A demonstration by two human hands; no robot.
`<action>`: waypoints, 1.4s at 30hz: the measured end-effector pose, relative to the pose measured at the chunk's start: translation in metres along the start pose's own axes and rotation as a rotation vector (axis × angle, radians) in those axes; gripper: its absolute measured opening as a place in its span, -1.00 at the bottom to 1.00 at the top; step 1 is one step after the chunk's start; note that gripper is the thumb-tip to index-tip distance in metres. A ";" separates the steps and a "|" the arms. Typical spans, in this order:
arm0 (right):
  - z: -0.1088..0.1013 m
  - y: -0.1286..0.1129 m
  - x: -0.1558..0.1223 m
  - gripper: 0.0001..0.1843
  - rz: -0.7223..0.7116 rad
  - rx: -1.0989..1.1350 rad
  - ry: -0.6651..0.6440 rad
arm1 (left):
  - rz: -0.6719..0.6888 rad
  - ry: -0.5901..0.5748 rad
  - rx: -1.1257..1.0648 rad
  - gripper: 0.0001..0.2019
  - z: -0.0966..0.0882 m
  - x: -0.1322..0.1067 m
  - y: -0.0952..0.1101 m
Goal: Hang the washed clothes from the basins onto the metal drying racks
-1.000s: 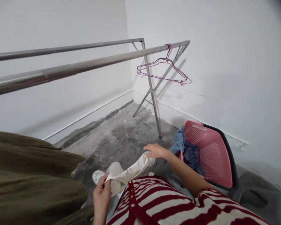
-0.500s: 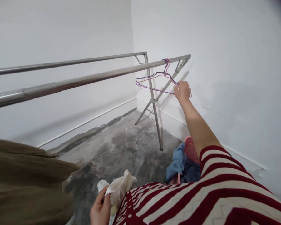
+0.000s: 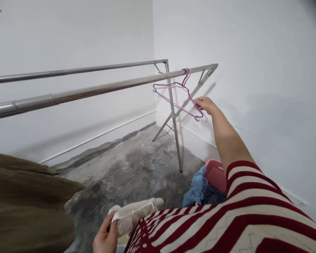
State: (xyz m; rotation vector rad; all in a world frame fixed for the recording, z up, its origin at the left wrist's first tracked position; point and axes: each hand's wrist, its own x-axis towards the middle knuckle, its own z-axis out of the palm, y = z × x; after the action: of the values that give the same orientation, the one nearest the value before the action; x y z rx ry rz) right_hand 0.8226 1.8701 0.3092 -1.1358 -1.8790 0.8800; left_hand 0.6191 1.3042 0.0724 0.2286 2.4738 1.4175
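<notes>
My left hand [image 3: 106,233], low in the view, is closed on a bunched cream-white garment [image 3: 133,216] at the front of the striped top. My right hand [image 3: 204,104] reaches out to the drying rack, with its fingers pinched at the right arm of a pink hanger [image 3: 205,119]. A purple hanger [image 3: 177,107] hangs just in front of it. Both hooks loop over the near rail [image 3: 121,83] of the metal rack. The fingertips are partly hidden behind the purple wire.
The rack's far rail [image 3: 94,70] runs behind the near one, and its crossed legs [image 3: 177,144] stand on the stained concrete floor. A pink basket [image 3: 214,174] with blue clothes [image 3: 196,189] sits below my right arm. Brown-green cloth [image 3: 28,203] fills the lower left.
My right hand has shifted slightly down the hangers' right side. The purple hanger has swung apart from the pink one, its right end now lower. The white garment is still in my left hand.
</notes>
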 end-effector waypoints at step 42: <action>0.171 -0.048 -0.380 -0.45 -0.079 0.255 -0.971 | 0.724 0.326 0.412 -0.76 -0.070 0.098 0.120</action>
State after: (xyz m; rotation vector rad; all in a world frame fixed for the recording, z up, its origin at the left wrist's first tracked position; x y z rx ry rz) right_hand 0.7774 1.4754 0.1733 -0.4702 -2.4103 1.7717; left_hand 0.5040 1.3339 0.1934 1.1611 3.1170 1.2017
